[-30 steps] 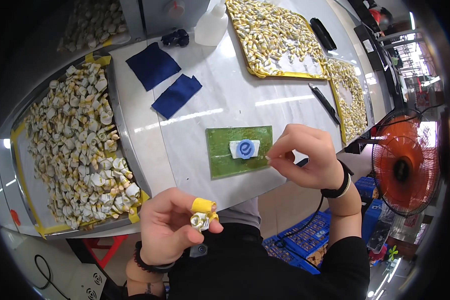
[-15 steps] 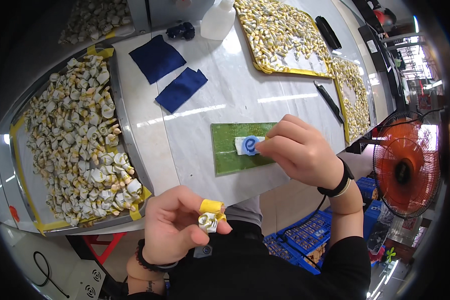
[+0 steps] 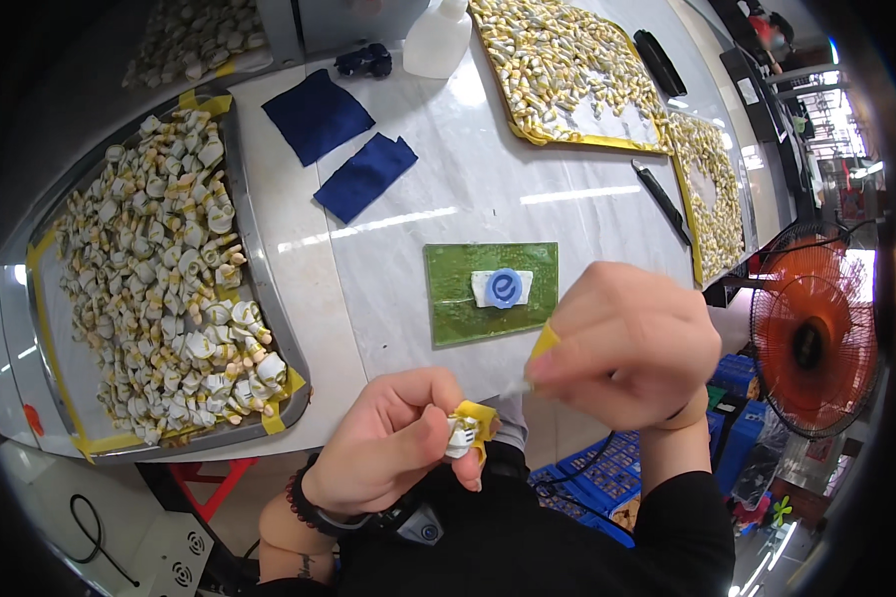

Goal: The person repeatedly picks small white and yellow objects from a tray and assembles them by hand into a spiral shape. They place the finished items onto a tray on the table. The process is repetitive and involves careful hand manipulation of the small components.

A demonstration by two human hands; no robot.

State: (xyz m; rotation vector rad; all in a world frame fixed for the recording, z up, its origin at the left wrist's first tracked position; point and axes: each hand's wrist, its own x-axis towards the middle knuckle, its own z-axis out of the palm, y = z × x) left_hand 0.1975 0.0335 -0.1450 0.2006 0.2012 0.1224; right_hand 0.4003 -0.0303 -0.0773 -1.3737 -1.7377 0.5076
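My left hand (image 3: 393, 443), low in the middle, is closed on a small white coiled piece (image 3: 461, 438) with dark marks, held between thumb and fingers beside a yellow wrap. My right hand (image 3: 632, 343) is raised to the right of it, fingers pinched together; a yellow band shows at its fingertips, and whatever it pinches is too small or blurred to make out. Beyond both hands lies a green mat (image 3: 450, 323) with a white rectangular pad (image 3: 481, 290) on it, bearing a round blue disc (image 3: 504, 289) with a dark swirl.
On the left stands a metal-rimmed tray (image 3: 294, 418) heaped with similar white pieces. Two dark blue cloths (image 3: 365, 179), a white bottle (image 3: 436, 42) and a utility knife (image 3: 661, 202) lie farther off. Yellow-edged trays (image 3: 577, 146) hold many small pieces. An orange fan (image 3: 811, 333) stands right.
My right hand has left the blue disc and come back toward me, to the right of the left hand. My left hand has shifted right and turned the white piece.
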